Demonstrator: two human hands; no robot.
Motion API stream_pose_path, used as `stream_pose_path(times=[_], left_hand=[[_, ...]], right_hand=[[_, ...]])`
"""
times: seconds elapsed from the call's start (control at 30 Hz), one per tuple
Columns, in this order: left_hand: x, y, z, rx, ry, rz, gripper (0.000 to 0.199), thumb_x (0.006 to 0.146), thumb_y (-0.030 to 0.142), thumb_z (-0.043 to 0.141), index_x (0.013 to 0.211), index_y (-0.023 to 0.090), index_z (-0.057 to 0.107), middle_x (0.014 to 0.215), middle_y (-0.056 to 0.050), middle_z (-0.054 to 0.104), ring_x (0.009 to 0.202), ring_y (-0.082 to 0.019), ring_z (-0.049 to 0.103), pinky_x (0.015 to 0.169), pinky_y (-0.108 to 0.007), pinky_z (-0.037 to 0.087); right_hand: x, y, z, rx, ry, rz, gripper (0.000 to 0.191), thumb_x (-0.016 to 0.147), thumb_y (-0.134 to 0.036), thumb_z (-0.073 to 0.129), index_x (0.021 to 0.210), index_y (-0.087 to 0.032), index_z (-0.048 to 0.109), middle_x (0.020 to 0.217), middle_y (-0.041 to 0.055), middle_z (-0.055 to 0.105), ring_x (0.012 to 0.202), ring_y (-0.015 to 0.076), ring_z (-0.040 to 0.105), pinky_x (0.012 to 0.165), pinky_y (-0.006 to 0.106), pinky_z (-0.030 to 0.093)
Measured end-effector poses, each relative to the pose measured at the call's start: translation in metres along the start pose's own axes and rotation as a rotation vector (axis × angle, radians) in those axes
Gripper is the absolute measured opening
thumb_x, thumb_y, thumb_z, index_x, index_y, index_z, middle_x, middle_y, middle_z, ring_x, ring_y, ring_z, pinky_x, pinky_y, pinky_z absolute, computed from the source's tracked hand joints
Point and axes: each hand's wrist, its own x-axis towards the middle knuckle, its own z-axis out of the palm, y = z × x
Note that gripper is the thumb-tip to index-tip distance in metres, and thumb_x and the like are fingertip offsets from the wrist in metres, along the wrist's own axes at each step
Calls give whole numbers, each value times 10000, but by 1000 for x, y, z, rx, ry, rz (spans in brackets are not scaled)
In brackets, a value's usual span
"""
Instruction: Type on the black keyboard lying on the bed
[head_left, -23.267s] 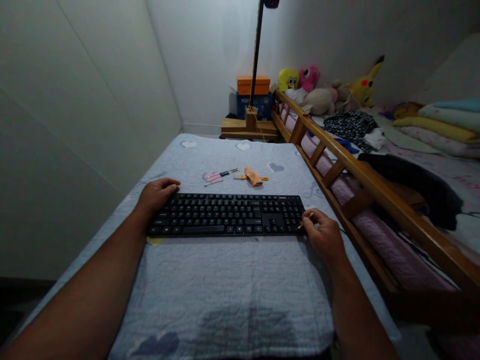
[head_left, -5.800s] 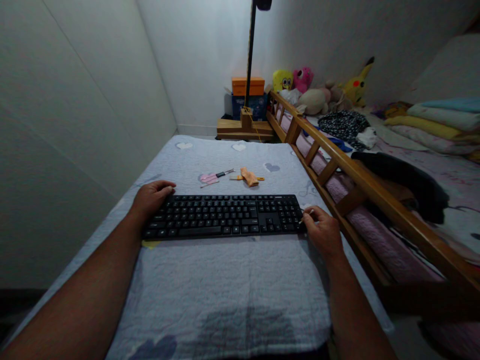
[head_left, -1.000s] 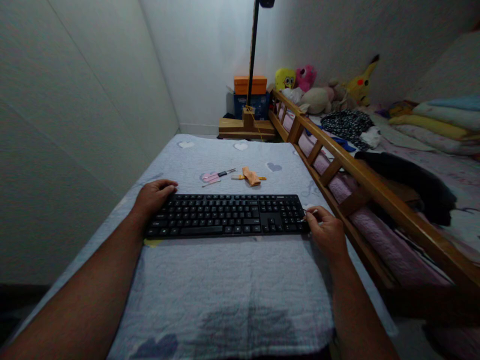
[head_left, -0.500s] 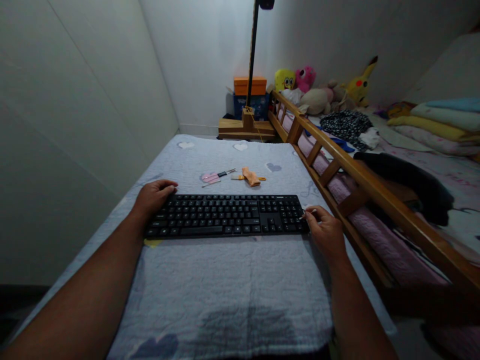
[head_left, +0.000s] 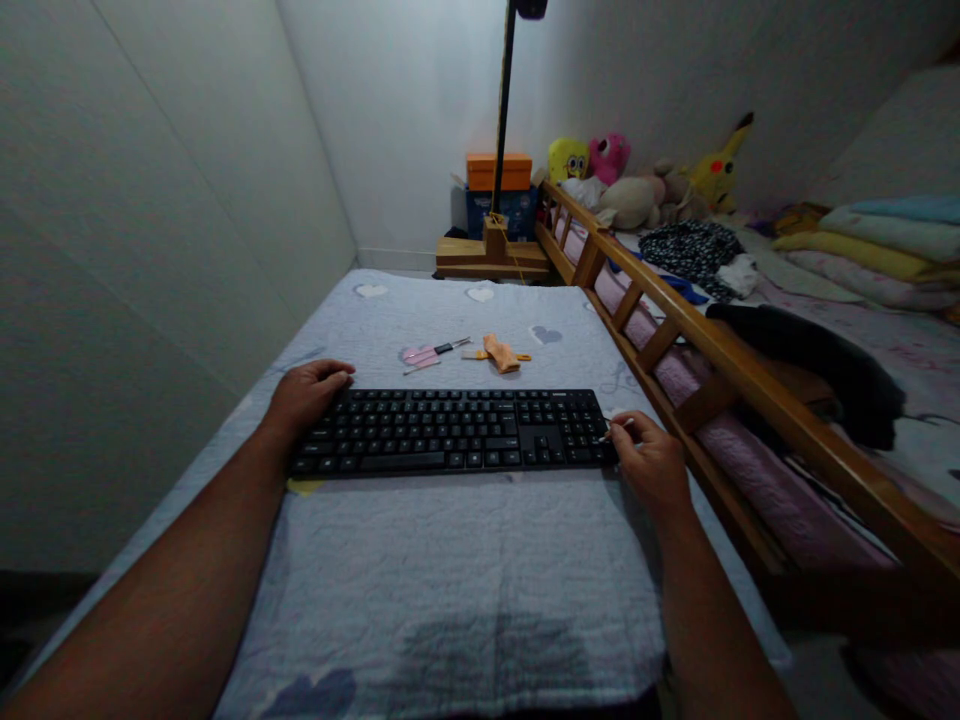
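A black keyboard (head_left: 442, 432) lies flat across the cloth-covered surface. My left hand (head_left: 304, 395) is closed around its left end, the fingers along the upper corner and partly hidden. At the opposite end, my right hand (head_left: 649, 455) pinches a thin white cotton swab (head_left: 618, 427), whose tip is over the number keys. Beyond the keyboard lie a second cotton swab (head_left: 422, 368), tweezers (head_left: 452, 346) with dark grips, and a small brush (head_left: 523, 357) partly covered by a folded orange cloth (head_left: 501, 354).
The pale blue quilted cloth (head_left: 450, 560) has heart patterns. A wooden bed rail (head_left: 697, 340) runs close along the right side, with plush toys (head_left: 630, 200) and bedding behind it. A dark pole (head_left: 504, 110) on a wooden base (head_left: 469, 258) stands at the far end, beside stacked boxes (head_left: 499, 172).
The cotton swab in my right hand has tilted slightly over the number keys. My left hand and the keyboard stay where they were.
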Motion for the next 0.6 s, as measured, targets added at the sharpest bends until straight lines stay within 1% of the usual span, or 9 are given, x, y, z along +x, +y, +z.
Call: stream_pose_path(times=[0.1,0.2,0.3,0.6], left_hand=[[1,-1,0,10,-1,0,562,696,509,577,1071,145,784,1054,-87,786,1007,-296,681,1002,-418,501],[3,-2,1,9,2,-3,529,697,500,579,1053,165,783,1050,-74,789,992,-290,680,987,-416,507],[3,-2,1,9,4,-5,524,702,495,581,1050,159,781,1060,-83,788,993,-289,682,990,-410,503],[1,0,0,9,-1,-11,522,711,478,575,1065,154,780,1068,-90,790,1015,-279,689,981,-376,500]], right_hand=[[0,0,0,-9,-1,-4,228,877,-414,559,788,-224,650,718,19,676,678,209,630,687,316,443],[0,0,-1,-11,-4,-7,225,876,-406,552,780,-225,644,698,15,673,658,206,624,676,315,441],[0,0,-1,-14,-2,-9,221,876,-401,552,780,-224,644,696,15,676,647,201,620,674,315,443],[0,2,0,-1,3,-1,232,889,-417,569,836,-227,691,787,38,725,720,220,644,716,332,466]])
